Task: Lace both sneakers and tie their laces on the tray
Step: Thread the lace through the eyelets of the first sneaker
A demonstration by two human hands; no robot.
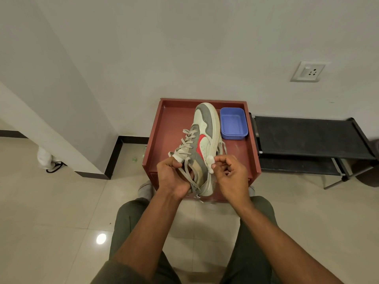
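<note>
Two hands are busy over one sneaker (202,140). The left hand (174,177) is curled round the collar end of the shoe, with loops of grey lace (189,140) caught under its fingers. The right hand (229,173) pinches something small and pale at the sole's edge, perhaps a lace end; I cannot tell for sure. The sneaker is tipped on its side, heel toward the person, toe out over the red tray (172,124), just beside a blue tub (233,124). It looks light, with a stiff sole that gives a firm grip, while the flat lace is limp and likely to slip, so best taken near its tip. I see no second sneaker.
</note>
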